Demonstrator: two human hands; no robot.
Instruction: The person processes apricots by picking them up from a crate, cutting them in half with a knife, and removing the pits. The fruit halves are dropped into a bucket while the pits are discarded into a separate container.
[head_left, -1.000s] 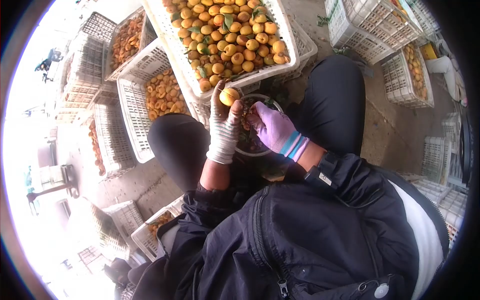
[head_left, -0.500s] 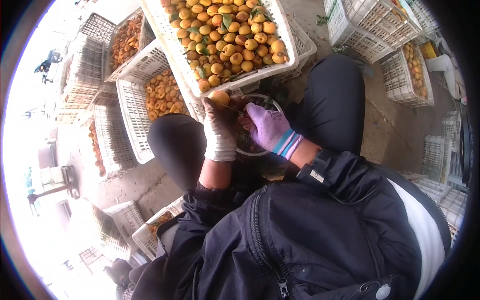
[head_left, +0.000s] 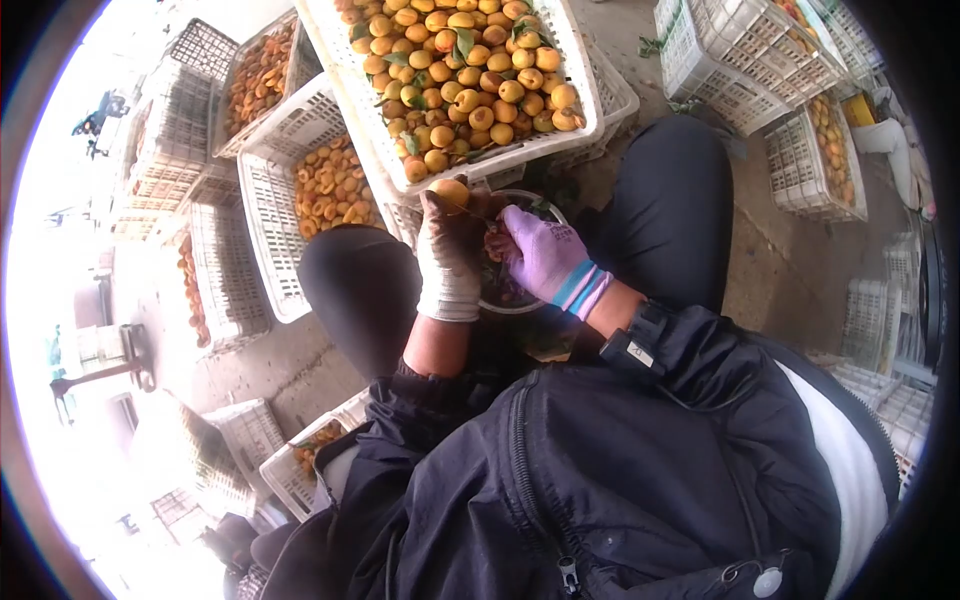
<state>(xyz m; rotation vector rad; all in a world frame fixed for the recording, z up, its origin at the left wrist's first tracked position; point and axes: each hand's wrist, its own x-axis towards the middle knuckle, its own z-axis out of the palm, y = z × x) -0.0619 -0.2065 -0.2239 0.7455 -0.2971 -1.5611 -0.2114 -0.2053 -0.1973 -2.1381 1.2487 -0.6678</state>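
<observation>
My left hand [head_left: 448, 255], in a white glove with darkly stained fingers, is closed around a yellow-orange apricot [head_left: 450, 193]. Close beside it, my right hand [head_left: 548, 255] wears a purple glove with a blue-striped cuff. Its fingers are curled shut near the fruit, and what they grip is hidden. Both hands are over a round tub [head_left: 503, 307] with dark contents between my knees. Just beyond them, a white crate [head_left: 540, 149] tilts toward me, full of whole apricots [head_left: 470, 80] with some green leaves.
Left of my knee stands a white crate [head_left: 262, 225] of apricot halves [head_left: 335, 190]. More crates are stacked at the far left [head_left: 170, 120] and upper right [head_left: 745, 60]. Another apricot crate [head_left: 815, 160] sits on the concrete floor [head_left: 770, 260] at right, near another person's leg [head_left: 885, 150].
The view has shifted slightly. Both hands stay close together with the apricot still in my left hand, and my right hand has turned a little at the wrist.
</observation>
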